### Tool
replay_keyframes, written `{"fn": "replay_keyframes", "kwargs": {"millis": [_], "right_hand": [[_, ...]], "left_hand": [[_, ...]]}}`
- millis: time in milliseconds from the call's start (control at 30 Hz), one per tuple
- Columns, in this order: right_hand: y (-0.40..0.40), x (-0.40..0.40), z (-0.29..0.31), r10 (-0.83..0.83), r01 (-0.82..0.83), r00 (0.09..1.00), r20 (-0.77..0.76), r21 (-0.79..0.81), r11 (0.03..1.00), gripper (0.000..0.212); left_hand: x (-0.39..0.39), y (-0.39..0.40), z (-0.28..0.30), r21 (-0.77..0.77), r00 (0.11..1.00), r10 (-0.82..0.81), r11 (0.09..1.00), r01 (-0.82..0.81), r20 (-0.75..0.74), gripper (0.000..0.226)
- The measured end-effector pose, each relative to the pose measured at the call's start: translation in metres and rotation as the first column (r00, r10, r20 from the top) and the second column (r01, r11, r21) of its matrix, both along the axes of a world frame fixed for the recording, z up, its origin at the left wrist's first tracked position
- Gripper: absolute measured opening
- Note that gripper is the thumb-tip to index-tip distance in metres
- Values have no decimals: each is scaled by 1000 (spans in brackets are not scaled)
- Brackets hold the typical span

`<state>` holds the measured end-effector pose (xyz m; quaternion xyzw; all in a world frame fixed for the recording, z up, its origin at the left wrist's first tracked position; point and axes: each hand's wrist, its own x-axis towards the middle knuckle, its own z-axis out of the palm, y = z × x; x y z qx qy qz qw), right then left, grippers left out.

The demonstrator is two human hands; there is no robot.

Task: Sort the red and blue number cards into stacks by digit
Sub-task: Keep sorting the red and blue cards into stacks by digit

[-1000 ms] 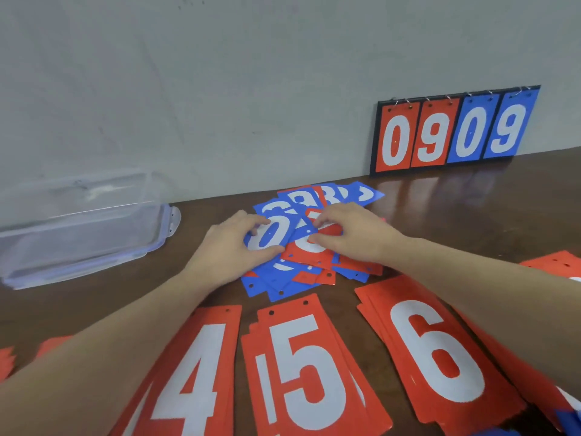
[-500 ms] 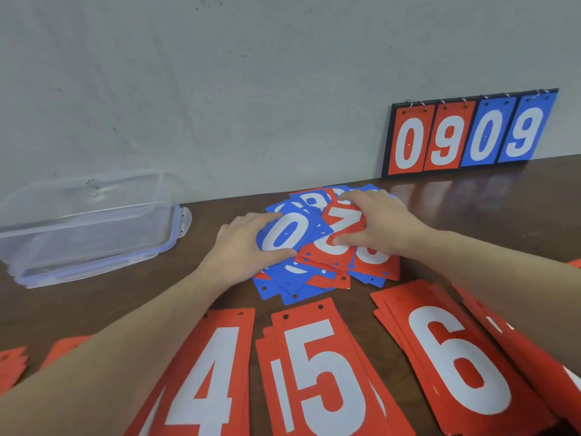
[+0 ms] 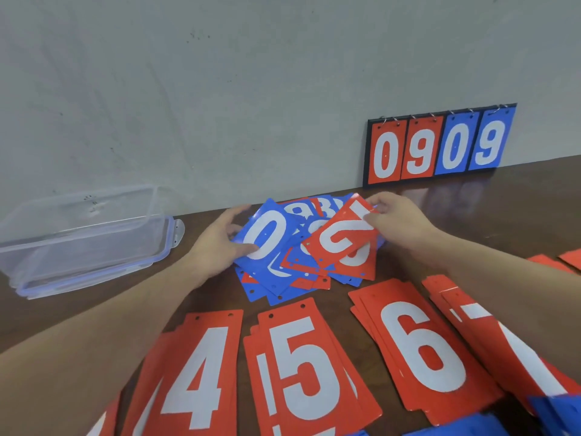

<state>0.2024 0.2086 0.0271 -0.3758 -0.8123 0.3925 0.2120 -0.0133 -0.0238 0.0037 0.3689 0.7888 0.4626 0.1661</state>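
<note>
Both hands have lifted cards off the pile (image 3: 295,278): left hand (image 3: 217,247) grips blue 0 card (image 3: 267,237), right hand (image 3: 396,221) pinches red card (image 3: 339,237).

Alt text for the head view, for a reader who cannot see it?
Left hand holds a blue 0 card and right hand a red 2 card over a mixed card pile; red 4, 5, 6 stacks lie nearer.

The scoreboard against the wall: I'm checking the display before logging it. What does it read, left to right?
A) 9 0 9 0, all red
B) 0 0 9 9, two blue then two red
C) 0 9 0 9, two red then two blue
C: the scoreboard shows red 0, red 9, blue 0, blue 9 in that order.
</note>
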Motion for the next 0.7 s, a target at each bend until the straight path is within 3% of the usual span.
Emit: {"fn": "replay_keyframes", "kwargs": {"millis": [167,300,500,700], "right_hand": [[-2,36,17,-109,93,984,-144,-110,990,23],[-11,63,25,-125,76,978,-168,-274,959,21],[-37,99,32,-61,-20,978,-197,-386,922,26],[-69,134,32,89,-130,987,-133,-344,930,55]], "left_hand": [[16,-3,14,166,954,89,976,-140,286,25],[43,-12,33,286,893,-39,953,-102,448,20],[82,-34,48,315,862,-117,948,-51,492,13],[117,-59,48,252,892,-89,967,-28,444,20]]}}
